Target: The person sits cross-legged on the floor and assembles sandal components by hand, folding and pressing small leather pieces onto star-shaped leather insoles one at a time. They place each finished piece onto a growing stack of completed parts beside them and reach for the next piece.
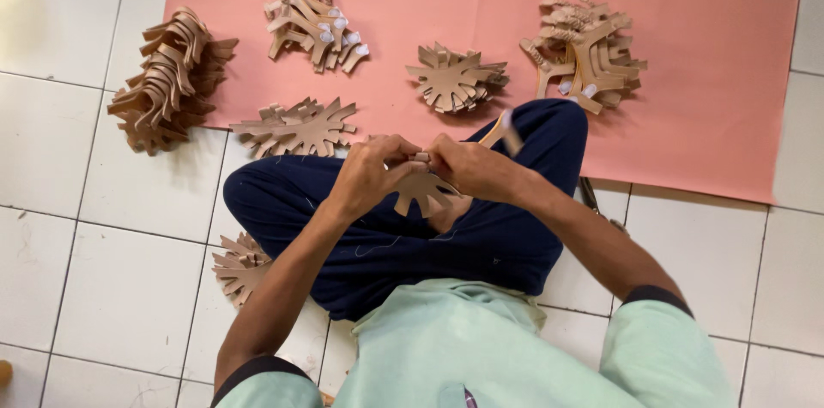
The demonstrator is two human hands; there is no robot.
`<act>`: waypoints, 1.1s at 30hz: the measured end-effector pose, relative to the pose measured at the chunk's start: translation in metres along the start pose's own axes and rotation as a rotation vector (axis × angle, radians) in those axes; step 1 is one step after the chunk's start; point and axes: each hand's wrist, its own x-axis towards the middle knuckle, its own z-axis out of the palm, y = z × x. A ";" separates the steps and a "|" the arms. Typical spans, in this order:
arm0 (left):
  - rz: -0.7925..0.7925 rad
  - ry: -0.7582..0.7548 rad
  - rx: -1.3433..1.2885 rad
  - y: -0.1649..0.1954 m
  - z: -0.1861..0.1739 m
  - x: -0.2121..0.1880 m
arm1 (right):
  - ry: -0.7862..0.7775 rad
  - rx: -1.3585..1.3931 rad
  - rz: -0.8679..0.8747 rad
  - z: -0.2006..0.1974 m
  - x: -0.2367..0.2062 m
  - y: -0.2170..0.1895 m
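I sit cross-legged on a white tiled floor in dark blue trousers. My left hand and my right hand meet over my lap, both gripping one tan leather-like cut piece with several radiating tabs. The fingers of both hands pinch its upper edge, and the tabs fan out below. A thin tan strip sticks up behind my right hand.
A pink paper sheet covers the floor ahead. On it lie stacks of tan cut pieces. Another pile sits on the tiles at left, and one by my left knee.
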 end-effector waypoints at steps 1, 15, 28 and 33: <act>0.034 0.039 -0.002 0.000 0.000 0.000 | 0.091 0.071 0.009 0.000 0.001 -0.002; 0.090 0.296 0.032 -0.008 0.013 0.008 | 0.404 0.079 -0.148 -0.013 0.015 -0.025; -0.122 0.170 -0.564 -0.026 0.019 0.006 | 0.385 0.364 0.012 -0.016 0.019 -0.032; -0.151 0.300 -0.702 -0.028 0.040 0.000 | 0.355 0.388 0.058 -0.015 0.026 -0.033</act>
